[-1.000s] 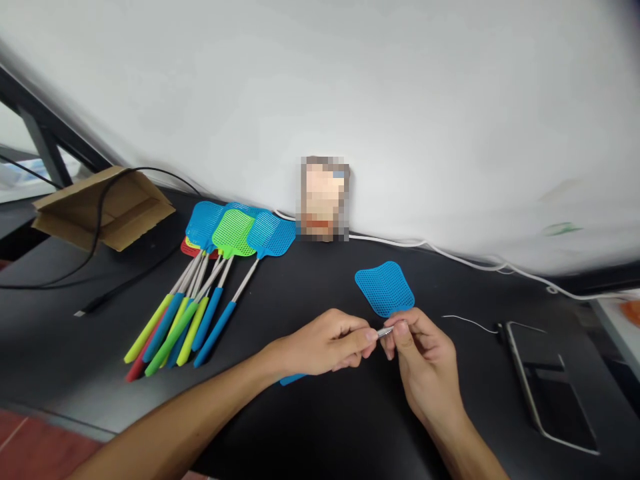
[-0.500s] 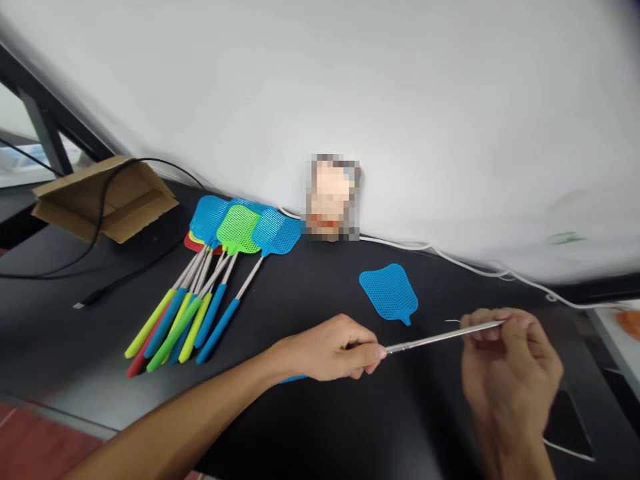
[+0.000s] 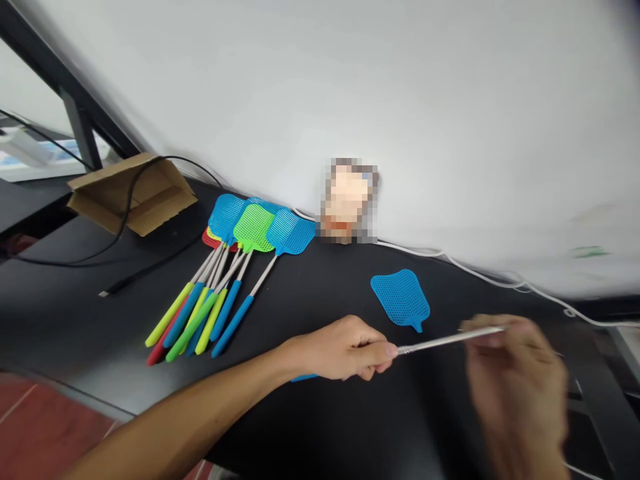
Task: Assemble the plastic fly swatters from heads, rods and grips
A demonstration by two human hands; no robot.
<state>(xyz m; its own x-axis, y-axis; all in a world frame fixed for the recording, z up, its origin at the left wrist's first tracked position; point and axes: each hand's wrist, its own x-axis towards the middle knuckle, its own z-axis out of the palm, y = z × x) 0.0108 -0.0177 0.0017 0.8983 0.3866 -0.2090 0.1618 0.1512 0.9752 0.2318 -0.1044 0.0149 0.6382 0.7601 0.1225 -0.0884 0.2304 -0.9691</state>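
Observation:
My left hand (image 3: 357,350) is closed around a fly swatter handle, whose silver metal rod (image 3: 435,341) points right and slightly up. A bit of the blue grip (image 3: 304,378) shows under my left wrist. At the rod's far end is my right hand (image 3: 520,380), fingers bent and pinched on the tip, smeared by motion. Something thin and pale pokes out by its fingertips, too small to name. A loose blue swatter head (image 3: 401,301) lies on the black table just beyond the rod.
Several fly swatters (image 3: 240,267) with blue, green, yellow and red parts lie in a bunch on the left of the table (image 3: 320,287). Behind them are an open cardboard box (image 3: 135,193) and a black cable (image 3: 130,280). A white cable (image 3: 470,270) runs along the wall.
The view has shifted, so the things on the table appear further right. My right hand has moved slightly at the rod's tip and is more blurred. My left grip is unchanged.

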